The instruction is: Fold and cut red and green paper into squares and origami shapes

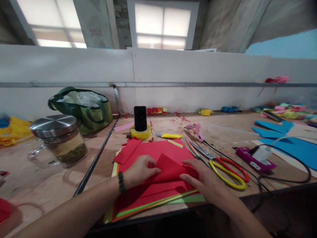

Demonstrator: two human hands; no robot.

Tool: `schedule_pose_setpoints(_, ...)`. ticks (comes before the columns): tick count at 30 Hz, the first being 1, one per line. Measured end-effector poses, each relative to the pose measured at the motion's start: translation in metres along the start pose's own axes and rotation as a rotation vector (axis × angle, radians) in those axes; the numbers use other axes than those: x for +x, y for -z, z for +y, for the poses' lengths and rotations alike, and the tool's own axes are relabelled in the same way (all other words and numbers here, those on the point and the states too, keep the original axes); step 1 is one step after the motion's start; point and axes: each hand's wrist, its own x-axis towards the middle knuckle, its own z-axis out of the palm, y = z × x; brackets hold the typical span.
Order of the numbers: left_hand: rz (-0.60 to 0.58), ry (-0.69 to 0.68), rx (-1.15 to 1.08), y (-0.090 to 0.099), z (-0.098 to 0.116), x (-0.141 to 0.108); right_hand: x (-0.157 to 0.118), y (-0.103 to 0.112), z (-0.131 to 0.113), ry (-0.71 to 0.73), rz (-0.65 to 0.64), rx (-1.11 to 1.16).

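A folded piece of red paper point(168, 167) is held between my two hands, over a stack of coloured sheets point(153, 195) whose top sheet is red. My left hand point(142, 170), below a dark green bead bracelet, pinches the paper's left side between thumb and fingers. On the right side, my right hand point(200, 175) grips the same paper, thumb in front and fingers behind. A smaller red strip point(127, 150) lies on the stack's upper left. Near the top right of the stack rests a thin yellow strip point(175, 143).
Scissors point(223, 165) with red and yellow handles lie right of the stack, below a pink glue gun point(195, 130). A yellow cutter point(170, 136) and a phone point(140, 119) on a tape roll stand behind. Left are a glass mug point(64, 145) and green bag point(91, 115); right, a purple power strip point(255, 160).
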Motion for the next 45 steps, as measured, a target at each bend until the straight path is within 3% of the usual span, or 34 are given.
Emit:
schedule_pose_setpoints(3, -0.020, 0.024, -0.037, 0.000, -0.008, 0.008, 0.023, 0.007, -0.013, -0.007, -0.056, 0.008)
schedule_pose_setpoints(8, 0.028, 0.018, -0.044, -0.004, -0.010, 0.005, 0.069, 0.000, -0.027, -0.089, -0.328, 0.075)
schedule_pose_setpoints(13, 0.058, 0.008, -0.027, -0.005, -0.008, -0.001, 0.094, -0.013, -0.024, -0.112, -0.397, 0.047)
schedule_pose_setpoints(17, 0.065, 0.009, -0.005, -0.005, -0.007, -0.001, 0.096, -0.017, -0.025, -0.089, -0.443, 0.064)
schedule_pose_setpoints(22, 0.079, 0.009, 0.026, -0.005, -0.007, -0.001, 0.093, -0.018, -0.035, -0.125, -0.358, 0.055)
schedule_pose_setpoints(33, 0.169, 0.004, 0.194, 0.004, -0.010, 0.001, 0.090, -0.028, -0.027, -0.142, -0.341, -0.021)
schedule_pose_setpoints(38, 0.059, -0.062, 0.323, 0.018, -0.016, 0.012, 0.082, -0.028, -0.027, -0.134, -0.307, -0.038)
schedule_pose_setpoints(45, -0.186, -0.271, 0.480, 0.020, -0.007, 0.055, 0.080, -0.026, -0.017, -0.041, -0.334, 0.046)
